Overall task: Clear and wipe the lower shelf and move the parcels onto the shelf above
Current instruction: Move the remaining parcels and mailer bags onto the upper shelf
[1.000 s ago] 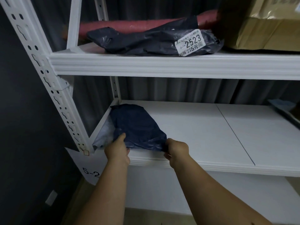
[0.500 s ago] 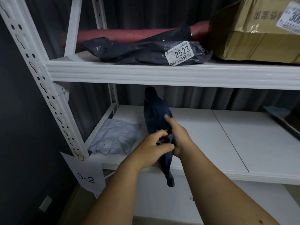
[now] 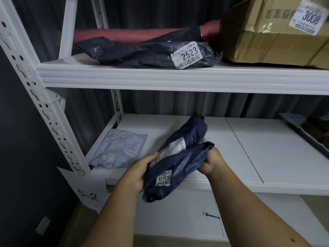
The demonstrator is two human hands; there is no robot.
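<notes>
Since half a second ago, the dark blue parcel [image 3: 179, 157] has swung from hanging upright to lying tilted across both hands, clear of the lower shelf [image 3: 267, 148] and in front of its front edge. The left hand [image 3: 138, 172] grips its lower left side, fingers curled round it; the right hand [image 3: 211, 160] clasps its upper right fold. A pale grey parcel [image 3: 117, 150] lies flat at the left end of the lower shelf, just beside the slotted white upright [image 3: 41, 97]. On the upper shelf [image 3: 178, 79], a dark bag labelled 2523 [image 3: 151, 54] lies in front of a red roll [image 3: 133, 34], touching a brown carton [image 3: 274, 41] at its right. A "5-2" tag [image 3: 87, 191] hangs below the upright. Dark corrugated wall [image 3: 169, 102] backs the rack.
</notes>
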